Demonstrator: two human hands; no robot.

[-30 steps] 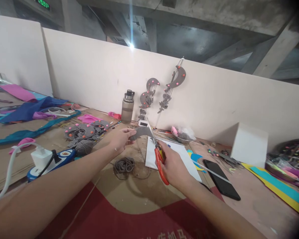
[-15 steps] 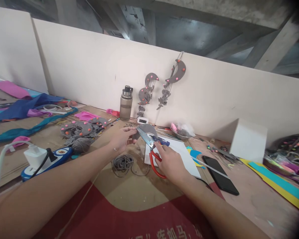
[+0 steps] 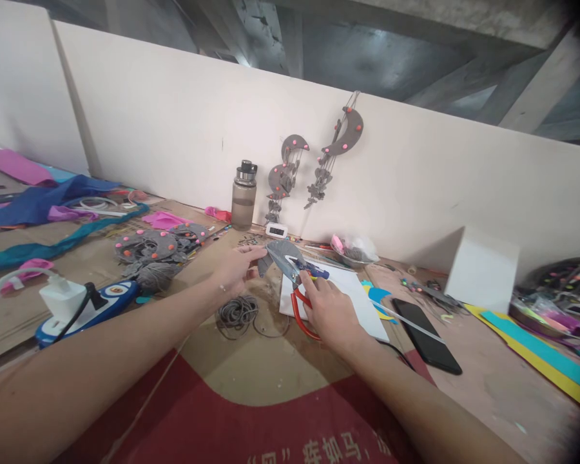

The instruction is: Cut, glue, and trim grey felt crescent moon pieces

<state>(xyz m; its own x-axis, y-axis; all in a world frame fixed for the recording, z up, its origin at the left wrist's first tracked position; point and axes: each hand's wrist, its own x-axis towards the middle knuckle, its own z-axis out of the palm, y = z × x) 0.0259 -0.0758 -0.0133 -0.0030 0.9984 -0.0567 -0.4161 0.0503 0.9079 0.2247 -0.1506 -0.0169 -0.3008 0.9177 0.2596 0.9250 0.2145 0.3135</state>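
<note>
My left hand [image 3: 239, 265] pinches the left edge of a grey felt piece [image 3: 279, 250] above the middle of the table. My right hand [image 3: 329, 306] is closed around red-handled scissors [image 3: 299, 316], whose blades point up and left into the felt. Part of the blades is hidden behind the grey material. Below the felt lies a coil of grey cord [image 3: 238, 317]. Under the scissors and my right hand is a white sheet [image 3: 355, 299], with a blue tool [image 3: 316, 268] resting on its upper part.
A bottle [image 3: 244, 196] and a small digital clock [image 3: 276, 230] stand by the white wall panel. Grey moon-shaped hangings [image 3: 350, 135] hang there. On the left are decorated grey felt pieces [image 3: 145, 248] and a blue power strip [image 3: 118, 296]; a black phone [image 3: 428, 338] lies right.
The scissor blades have gone from lying open over the felt to being partly covered by it, and the felt now sits tilted differently. The view has shifted slightly.
</note>
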